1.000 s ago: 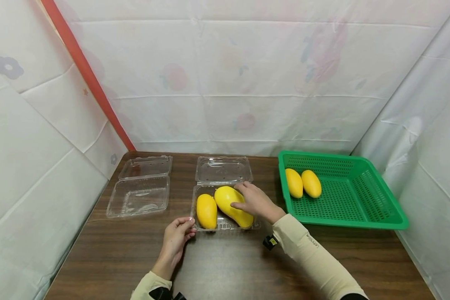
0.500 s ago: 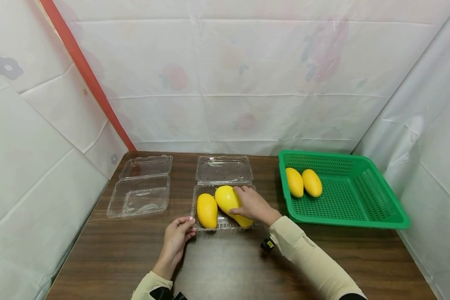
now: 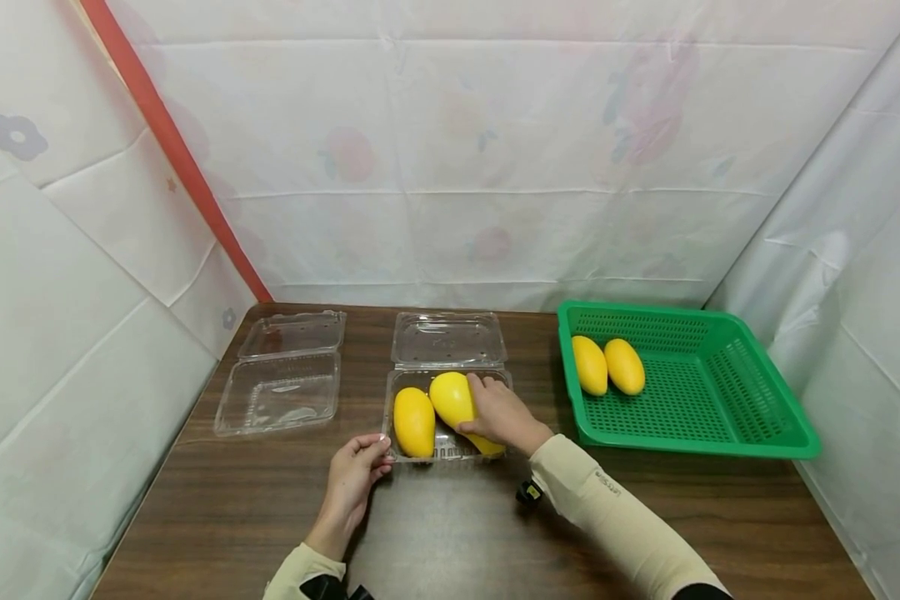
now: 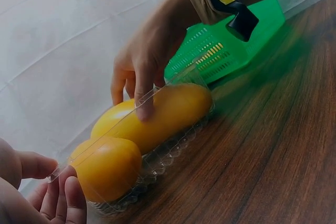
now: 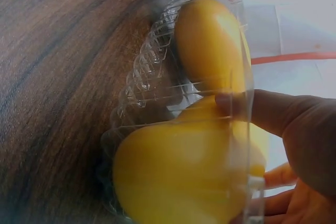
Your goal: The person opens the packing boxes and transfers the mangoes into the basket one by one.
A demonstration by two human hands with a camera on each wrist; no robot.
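Observation:
In the head view, a clear plastic clamshell box (image 3: pixel 446 448) lies open at the middle of the table, its lid (image 3: pixel 448 340) folded back away from me. My left hand (image 3: pixel 351 477) pinches the box's near-left rim between thumb and fingers. Inside, on the left, is a smaller yellow mango (image 3: pixel 414 423). To its right a larger, longer mango (image 3: pixel 452 397) lies at a slant. My right hand (image 3: pixel 501 413) grips this larger mango from above, thumb (image 5: pixel 262 109) on the near side and fingers on the far side. The palm hides part of the fruit.
A second clear clamshell (image 3: pixel 281 392) stands open on the left of the wooden table (image 3: pixel 435 533). On the right is a green perforated basket (image 3: pixel 708 446) with two mangoes (image 3: pixel 625 367) at its left end. White curtains enclose the back and sides.
My right hand has come down from above the larger mango and closed around it, shifting slightly left and towards me. The left hand keeps its pinch on the rim.

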